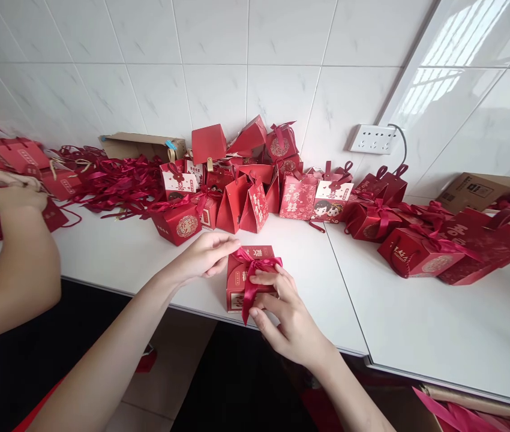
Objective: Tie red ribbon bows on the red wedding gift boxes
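Observation:
A small red gift box (pixel 237 277) with gold and white printing stands near the table's front edge. Across its top lies a crimson satin ribbon (pixel 250 291) tied in a bow, one tail hanging down the front. My left hand (pixel 212 257) is closed in a pinch on the ribbon's loop at the box's upper left. Over the right side of the box is my right hand (pixel 284 303), its curved fingers apart and touching the bow and the box. The fingers hide part of the box's right side.
Behind stand several red gift boxes (pixel 178 222) and bags (pixel 297 197). A ribbon heap (pixel 122 183) and a cardboard box (pixel 142 144) lie at the back left. More red bags (pixel 475 246) stand right. Another person's hands (pixel 12 189) work at left. A power strip (pixel 372 139) is on the wall.

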Action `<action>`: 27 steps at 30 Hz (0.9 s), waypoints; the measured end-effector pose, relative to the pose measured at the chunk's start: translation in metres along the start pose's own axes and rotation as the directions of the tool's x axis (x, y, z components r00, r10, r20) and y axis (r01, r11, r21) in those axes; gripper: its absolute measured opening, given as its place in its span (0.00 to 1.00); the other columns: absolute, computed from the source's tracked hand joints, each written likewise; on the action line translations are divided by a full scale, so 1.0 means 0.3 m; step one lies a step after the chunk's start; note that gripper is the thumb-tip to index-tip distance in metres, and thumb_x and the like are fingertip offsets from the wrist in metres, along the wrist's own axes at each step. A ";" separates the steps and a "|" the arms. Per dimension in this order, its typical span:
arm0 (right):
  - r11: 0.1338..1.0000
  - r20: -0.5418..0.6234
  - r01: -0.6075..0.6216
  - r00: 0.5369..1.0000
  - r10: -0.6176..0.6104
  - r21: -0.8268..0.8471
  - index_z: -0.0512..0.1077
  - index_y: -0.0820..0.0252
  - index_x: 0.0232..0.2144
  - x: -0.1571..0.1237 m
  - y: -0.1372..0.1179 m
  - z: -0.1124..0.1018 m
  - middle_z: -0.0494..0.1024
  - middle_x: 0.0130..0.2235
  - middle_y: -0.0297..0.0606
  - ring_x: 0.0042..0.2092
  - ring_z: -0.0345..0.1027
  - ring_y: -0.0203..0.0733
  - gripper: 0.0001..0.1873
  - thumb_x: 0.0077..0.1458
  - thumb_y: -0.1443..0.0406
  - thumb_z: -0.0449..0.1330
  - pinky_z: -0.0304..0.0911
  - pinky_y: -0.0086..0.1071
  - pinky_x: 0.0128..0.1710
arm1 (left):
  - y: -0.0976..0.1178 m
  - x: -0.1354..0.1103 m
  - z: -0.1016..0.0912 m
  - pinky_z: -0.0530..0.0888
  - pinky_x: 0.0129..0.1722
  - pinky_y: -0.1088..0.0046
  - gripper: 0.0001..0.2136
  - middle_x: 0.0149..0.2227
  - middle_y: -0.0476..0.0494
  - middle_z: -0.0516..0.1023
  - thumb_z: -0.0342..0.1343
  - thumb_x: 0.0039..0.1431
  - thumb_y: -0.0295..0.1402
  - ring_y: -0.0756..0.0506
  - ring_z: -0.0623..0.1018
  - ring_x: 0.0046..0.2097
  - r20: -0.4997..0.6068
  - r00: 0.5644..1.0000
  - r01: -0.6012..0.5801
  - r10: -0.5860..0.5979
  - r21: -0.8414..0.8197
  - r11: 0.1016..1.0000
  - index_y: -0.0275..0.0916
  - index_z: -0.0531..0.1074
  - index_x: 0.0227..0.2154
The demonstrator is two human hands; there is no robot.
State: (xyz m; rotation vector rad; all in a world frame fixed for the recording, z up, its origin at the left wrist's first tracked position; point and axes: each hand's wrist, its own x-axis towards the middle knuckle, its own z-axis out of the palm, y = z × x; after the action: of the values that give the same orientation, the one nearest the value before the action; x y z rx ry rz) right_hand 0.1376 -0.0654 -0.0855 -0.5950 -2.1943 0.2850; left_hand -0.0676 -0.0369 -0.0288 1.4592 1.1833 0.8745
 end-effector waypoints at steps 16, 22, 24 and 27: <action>1.000 -0.015 0.008 1.000 -0.008 0.003 0.69 0.57 0.28 0.003 -0.001 0.000 0.71 0.45 0.42 0.50 0.65 0.45 0.07 0.58 0.68 0.53 0.54 0.49 0.58 | -0.018 -0.018 -0.027 0.51 0.10 0.85 0.12 0.18 0.54 0.68 0.52 0.52 0.34 0.57 0.61 0.13 -0.181 0.983 -0.029 0.025 -0.020 0.999 0.37 0.68 0.40; 1.000 -0.015 0.018 1.000 -0.018 0.007 0.69 0.58 0.28 0.002 0.003 0.002 0.71 0.44 0.42 0.50 0.65 0.44 0.07 0.58 0.68 0.53 0.53 0.50 0.58 | -0.026 -0.048 -0.023 0.56 0.11 0.81 0.09 0.39 0.41 0.75 0.56 0.50 0.34 0.59 0.65 0.16 -0.125 0.989 -0.050 0.074 0.184 0.982 0.36 0.73 0.32; 1.000 -0.012 0.016 1.000 -0.016 0.001 0.69 0.58 0.28 0.002 0.002 0.002 0.71 0.45 0.43 0.50 0.65 0.44 0.07 0.58 0.68 0.53 0.53 0.50 0.59 | -0.023 -0.045 -0.015 0.61 0.14 0.80 0.07 0.45 0.41 0.73 0.56 0.51 0.35 0.59 0.66 0.17 -0.108 0.985 -0.102 0.134 0.260 0.960 0.37 0.73 0.30; 1.000 -0.010 0.016 1.000 -0.016 -0.004 0.69 0.58 0.29 0.002 0.001 0.001 0.71 0.45 0.43 0.50 0.65 0.44 0.07 0.58 0.68 0.53 0.53 0.49 0.59 | -0.017 -0.032 -0.005 0.62 0.16 0.81 0.08 0.24 0.49 0.74 0.54 0.55 0.36 0.57 0.65 0.15 -0.060 0.991 -0.103 0.123 0.264 0.959 0.37 0.71 0.32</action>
State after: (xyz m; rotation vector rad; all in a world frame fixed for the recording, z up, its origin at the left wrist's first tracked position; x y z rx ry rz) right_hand 0.1370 -0.0651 -0.0855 -0.5793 -2.1894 0.2685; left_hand -0.0726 -0.0459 -0.0328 1.7331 1.3200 0.8835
